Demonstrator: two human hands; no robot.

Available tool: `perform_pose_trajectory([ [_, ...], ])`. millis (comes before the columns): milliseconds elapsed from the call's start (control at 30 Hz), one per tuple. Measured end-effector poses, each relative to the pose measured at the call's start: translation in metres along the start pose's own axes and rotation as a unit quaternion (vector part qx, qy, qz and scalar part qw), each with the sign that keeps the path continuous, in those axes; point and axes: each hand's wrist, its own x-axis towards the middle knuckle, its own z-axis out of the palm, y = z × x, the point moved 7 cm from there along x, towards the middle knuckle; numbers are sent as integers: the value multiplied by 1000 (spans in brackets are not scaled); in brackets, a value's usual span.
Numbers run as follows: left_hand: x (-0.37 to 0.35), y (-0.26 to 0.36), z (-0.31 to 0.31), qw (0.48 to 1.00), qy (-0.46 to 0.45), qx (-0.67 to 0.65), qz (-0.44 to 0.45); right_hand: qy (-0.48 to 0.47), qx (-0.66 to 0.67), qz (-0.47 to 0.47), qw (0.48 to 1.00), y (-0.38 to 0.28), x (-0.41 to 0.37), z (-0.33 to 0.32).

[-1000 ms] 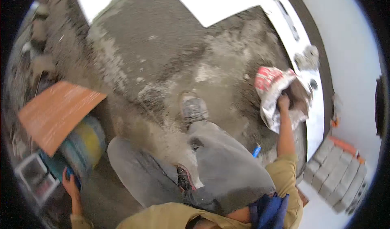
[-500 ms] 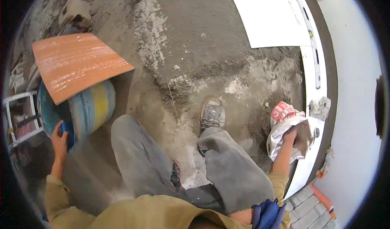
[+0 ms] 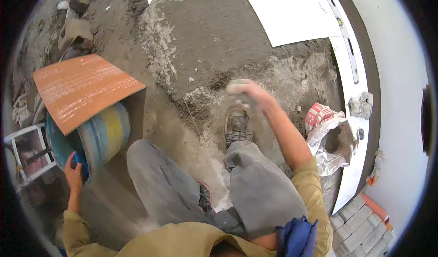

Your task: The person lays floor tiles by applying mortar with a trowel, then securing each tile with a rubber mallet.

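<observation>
At the mouth of the tipped blue bucket (image 3: 102, 133), my left hand (image 3: 73, 171) has its fingers closed round the edge of a blue object (image 3: 83, 166). An orange tile (image 3: 86, 90) with whitish streaks lies over the bucket. My right hand (image 3: 247, 92) is over the ground above my shoe, blurred, with pale powder on its fingers; whether it holds anything is unclear. The open white and red bag (image 3: 319, 115) stands at the right, away from my right hand.
White tiles (image 3: 292, 13) lie at the top and along the wall, with a spirit level (image 3: 345, 33) on them. A plastic bag (image 3: 361, 105) is beside the level. Grey blocks (image 3: 358, 225) sit at lower right, a white frame (image 3: 31, 152) at far left. A string crosses the ground.
My right hand has come out of the bag and moved left and up over the ground near my shoe. My left hand stays at the blue object. The whole view has shifted slightly.
</observation>
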Motion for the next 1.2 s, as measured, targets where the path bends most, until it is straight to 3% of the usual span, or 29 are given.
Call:
perform_pose_trajectory([
  [67, -1, 0, 0, 999, 0, 33, 4, -75, -140, -30, 987, -20, 26, 37],
  [100, -1, -2, -1, 1000, 10, 18, 8, -70, -132, -34, 988, -15, 48, 19],
  [133, 0, -2, -2, 1000, 19, 1, 9, 48, -68, -205, 975, -23, 77, -22],
  [167, -3, 12, 0, 1000, 4, 5, -16, 163, -5, -364, 917, -31, 78, -51],
  [200, -5, 18, 1, 1000, 6, 3, -13, 287, 170, -341, 879, -34, 41, -62],
  [300, -6, 22, 1, 1000, 11, 24, 4, 350, 237, -334, 842, -13, 15, -82],
  [367, -5, 22, 2, 999, 25, 6, 30, 280, 113, -194, 933, 11, 21, -66],
  [400, -6, 24, 3, 999, 24, 6, 33, 249, 66, -146, 955, 10, 21, -37],
  [433, -6, 23, 5, 1000, 9, -20, 5, 147, 49, -105, 982, 8, 29, -7],
  [467, -6, 21, 6, 999, -7, -44, -21, 39, 115, -36, 992, 12, 39, 22],
  [500, 3, -2, 3, 997, 25, -63, 28, 31, 4, -42, 999, -6, 39, 42],
  [567, 5, -6, -1, 999, 4, 1, 48, 53, -18, -202, 978, -36, 78, 32],
  [633, 4, 5, 1, 999, -13, -2, 39, 167, 199, -364, 895, -62, 104, -25],
  [667, -1, 8, 3, 1000, -15, -11, 14, 178, 204, -368, 889, -70, 95, -41],
  [733, -4, 17, 3, 998, -3, 30, 48, 348, 233, -374, 827, -80, 57, -80],
  [767, -4, 22, 1, 995, 18, 65, 72, 350, 236, -382, 822, -76, 47, -86],
  [833, -9, 28, 2, 995, 15, 65, 74, 183, 61, -202, 960, -49, 58, -64],
  [900, 0, 9, 0, 994, -4, 68, 82, 192, 11, -230, 954, -65, 46, -59],
  [933, 15, -29, -8, 996, -15, 53, 76, 198, -42, -247, 948, -69, 42, -58],
  [967, 28, -49, -10, 996, -30, 41, 67, 267, -25, -253, 930, -71, 49, -86],
  [1033, 21, -29, -12, 983, -5, 145, 114, 360, -5, -249, 899, -59, 23, -132],
  [1067, 29, -40, -12, 995, -22, 65, 78, 364, 40, -274, 889, -57, -9, -134],
  [1100, -12, 47, 1, 956, -1, 293, 11, 367, 82, -302, 876, -53, -37, -137],
  [1133, -19, 59, 3, 970, 11, 245, 3, 387, 80, -302, 868, -32, -56, -146],
  [1167, -22, 59, 6, 981, 24, 192, -13, 456, -157, -334, 810, -21, -86, -151],
  [1200, -22, 57, 7, 984, 12, 173, -40, 490, -384, -340, 705, -11, -112, -144],
])
